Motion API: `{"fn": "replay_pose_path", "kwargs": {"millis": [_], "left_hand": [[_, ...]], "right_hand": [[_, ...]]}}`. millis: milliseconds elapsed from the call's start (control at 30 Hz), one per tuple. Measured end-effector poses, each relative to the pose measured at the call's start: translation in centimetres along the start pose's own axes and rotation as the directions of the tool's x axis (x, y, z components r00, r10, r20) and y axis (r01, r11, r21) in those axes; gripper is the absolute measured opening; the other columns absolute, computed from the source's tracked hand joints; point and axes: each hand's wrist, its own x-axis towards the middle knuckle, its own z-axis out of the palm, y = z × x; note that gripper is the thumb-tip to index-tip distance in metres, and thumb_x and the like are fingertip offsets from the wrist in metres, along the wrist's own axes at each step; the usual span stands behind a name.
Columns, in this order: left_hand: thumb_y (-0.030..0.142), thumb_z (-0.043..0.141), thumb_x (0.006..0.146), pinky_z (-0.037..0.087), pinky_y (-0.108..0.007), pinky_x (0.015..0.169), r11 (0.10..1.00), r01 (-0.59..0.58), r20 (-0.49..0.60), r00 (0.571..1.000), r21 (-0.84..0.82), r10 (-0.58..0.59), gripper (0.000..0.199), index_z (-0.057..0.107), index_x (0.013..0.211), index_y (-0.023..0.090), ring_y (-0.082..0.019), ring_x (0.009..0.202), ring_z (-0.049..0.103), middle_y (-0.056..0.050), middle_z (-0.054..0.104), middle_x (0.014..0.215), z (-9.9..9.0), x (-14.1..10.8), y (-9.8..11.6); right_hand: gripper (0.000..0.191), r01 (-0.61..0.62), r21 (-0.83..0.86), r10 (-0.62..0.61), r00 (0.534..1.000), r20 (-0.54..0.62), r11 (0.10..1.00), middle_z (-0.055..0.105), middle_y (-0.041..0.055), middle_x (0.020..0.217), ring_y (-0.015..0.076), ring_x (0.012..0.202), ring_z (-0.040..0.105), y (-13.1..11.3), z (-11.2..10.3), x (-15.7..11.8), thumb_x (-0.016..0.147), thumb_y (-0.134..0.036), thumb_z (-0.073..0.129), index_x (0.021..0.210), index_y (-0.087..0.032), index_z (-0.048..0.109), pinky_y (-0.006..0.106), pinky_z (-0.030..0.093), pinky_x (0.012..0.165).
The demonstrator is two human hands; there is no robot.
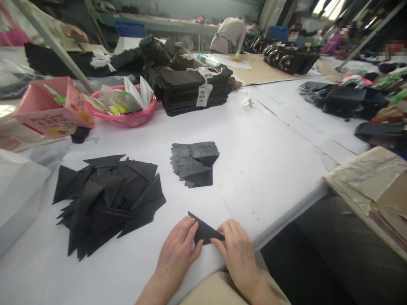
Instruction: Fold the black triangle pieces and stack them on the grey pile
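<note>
A black triangular piece of material (205, 231) lies at the table's near edge, gripped between both my hands. My left hand (178, 245) pinches its left side, the fingers over the top edge and the thumb at the lower edge. At its right corner my right hand (235, 243) closes thumb and fingers on the tip. Just beyond is a small fanned stack of dark grey pieces (194, 163), with a couple of folded-looking ones on top. Left of my hands spreads a large loose heap of black triangular pieces (111, 199).
A pink box (54, 112) and a pink basket (122, 116) with papers stand at the back left. Beside them rises a tied stack of black panels (193, 84). A cardboard box (372, 190) is off the table's right edge. People work in the background.
</note>
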Motion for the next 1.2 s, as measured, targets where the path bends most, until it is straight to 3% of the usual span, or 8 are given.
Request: {"fn": "replay_pose_path", "kwargs": {"millis": [200, 300, 433, 533, 600, 800, 1000, 1200], "left_hand": [[0.028, 0.053, 0.096, 0.058, -0.046, 0.092, 0.985, 0.103, 0.0, 0.995, -0.136, -0.104, 0.031, 0.055, 0.124, 0.016, -0.029, 0.115, 0.059, -0.015, 0.057, 0.124, -0.2, -0.3, -0.3], [0.034, 0.059, 0.094, 0.055, -0.049, 0.095, 0.903, 0.29, 0.001, 0.952, -0.318, -0.306, 0.049, 0.044, 0.138, 0.018, -0.03, 0.119, 0.057, -0.017, 0.052, 0.132, -0.2, -0.8, -0.7], [0.041, 0.066, 0.091, 0.056, -0.045, 0.093, 0.474, 0.46, 0.141, 0.813, -0.75, -0.565, 0.072, 0.028, 0.148, 0.019, -0.028, 0.114, 0.062, -0.018, 0.057, 0.129, -0.5, -0.7, -0.9], [0.043, 0.07, 0.087, 0.057, -0.04, 0.09, 0.046, 0.593, 0.484, 0.698, -0.804, -0.527, 0.058, 0.05, 0.133, 0.015, -0.027, 0.105, 0.067, -0.015, 0.067, 0.113, -1.6, 0.4, 0.1], [0.044, 0.074, 0.083, 0.055, -0.036, 0.091, -0.099, 0.672, 0.621, 0.604, -0.734, -0.5, 0.044, 0.065, 0.112, 0.012, -0.027, 0.1, 0.068, -0.013, 0.071, 0.105, -2.3, 1.2, 1.1], [0.048, 0.078, 0.076, 0.053, -0.033, 0.085, -0.115, 0.662, 0.591, 0.56, -0.741, -0.581, 0.04, 0.072, 0.094, 0.013, -0.028, 0.094, 0.067, -0.01, 0.072, 0.097, -3.6, 2.1, 2.2], [0.049, 0.082, 0.071, 0.054, -0.031, 0.081, -0.116, 0.668, 0.574, 0.521, -0.735, -0.631, 0.042, 0.072, 0.088, 0.012, -0.027, 0.09, 0.065, -0.009, 0.072, 0.09, -4.6, 1.4, 0.6], [0.042, 0.091, 0.06, 0.053, -0.02, 0.056, -0.066, 0.448, 0.212, 0.284, -0.892, -0.935, 0.047, 0.069, 0.094, 0.017, -0.013, 0.062, 0.061, -0.001, 0.07, 0.089, -7.9, 1.0, -6.1]], "right_hand": [[0.022, -0.173, 0.25, 0.143, 0.98, 0.136, 0.953, 0.062, -0.0037, 0.075, 0.0165, 0.069, 0.06, 0.1, -0.5, 0.4, 0.076, -0.006, 0.072, 0.084, -0.022, 0.058, 0.028, 0.043, 0.065], [0.015, -0.311, 0.588, 0.175, 0.945, 0.277, 0.746, 0.068, -0.0012, 0.085, 0.0165, 0.081, 0.064, 0.3, -1.0, 0.9, 0.084, -0.012, 0.061, 0.095, -0.022, 0.064, 0.027, 0.047, 0.073], [0.014, -0.429, 0.815, 0.089, 0.898, 0.431, 0.389, 0.068, 0.0017, 0.088, 0.0161, 0.084, 0.064, 0.1, -1.3, 1.8, 0.086, -0.029, 0.06, 0.092, -0.019, 0.067, 0.026, 0.049, 0.074], [0.02, -0.452, 0.843, 0.049, 0.887, 0.459, 0.29, 0.065, 0.0012, 0.082, 0.0139, 0.074, 0.06, -0.4, -1.0, 2.1, 0.084, -0.037, 0.063, 0.09, -0.017, 0.064, 0.024, 0.049, 0.067], [0.023, -0.463, 0.834, 0.036, 0.879, 0.475, 0.301, 0.064, 0.0003, 0.079, 0.0115, 0.066, 0.057, -0.9, -0.8, 2.2, 0.084, -0.039, 0.063, 0.091, -0.017, 0.063, 0.023, 0.046, 0.061], [0.021, -0.458, 0.786, 0.008, 0.866, 0.5, 0.416, 0.058, -0.0023, 0.065, 0.0088, 0.056, 0.052, -1.8, -0.7, 2.4, 0.087, -0.035, 0.056, 0.087, -0.016, 0.066, 0.02, 0.041, 0.053], [0.024, -0.555, 0.761, 0.037, 0.815, 0.578, 0.337, 0.063, 0.0001, 0.065, 0.0111, 0.052, 0.057, -0.4, 0.1, 2.4, 0.079, -0.038, 0.06, 0.086, -0.015, 0.065, 0.021, 0.044, 0.05], [0.021, -0.456, 0.737, 0.164, 0.885, 0.436, 0.499, 0.067, 0.0019, 0.077, 0.0137, 0.063, 0.062, 2.1, -0.6, 4.2, 0.082, -0.035, 0.054, 0.091, -0.018, 0.063, 0.024, 0.051, 0.059]]}}
